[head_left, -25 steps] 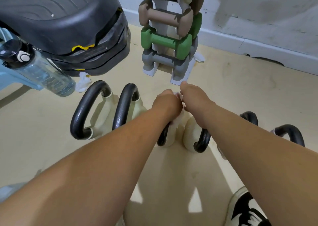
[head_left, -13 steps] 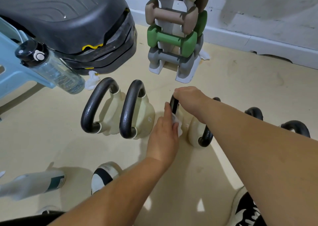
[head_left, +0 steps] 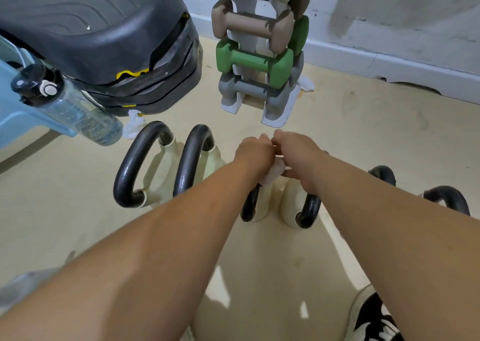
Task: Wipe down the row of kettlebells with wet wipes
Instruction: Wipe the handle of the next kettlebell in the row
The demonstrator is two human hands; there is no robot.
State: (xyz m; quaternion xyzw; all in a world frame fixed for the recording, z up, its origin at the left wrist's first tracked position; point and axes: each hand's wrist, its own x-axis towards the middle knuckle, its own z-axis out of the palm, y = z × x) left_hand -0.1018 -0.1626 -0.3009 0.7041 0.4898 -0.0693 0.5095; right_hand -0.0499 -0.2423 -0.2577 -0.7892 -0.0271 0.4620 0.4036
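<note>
Several kettlebells with cream bodies and black handles stand in a row on the floor. My left hand [head_left: 255,151] holds a white wet wipe [head_left: 272,175] against the handle of the third kettlebell [head_left: 250,207]. My right hand [head_left: 296,153] sits right beside it with curled fingers, gripping the top of that handle. The fourth kettlebell [head_left: 304,210] is just below my right wrist. To the left stand the first kettlebell [head_left: 137,164] and the second kettlebell [head_left: 192,159]. Two more kettlebell handles [head_left: 446,197] show past my right forearm.
A rack of coloured dumbbells [head_left: 257,60] stands right behind the row. A black stepper [head_left: 98,36], a water bottle [head_left: 65,104] on a blue stool, and a crumpled used wipe [head_left: 133,123] are at the left. My shoe [head_left: 374,317] is at the bottom right.
My left hand has moved from low on the third kettlebell's side back up to the handle's top, beside my right hand. The view has shifted slightly.
</note>
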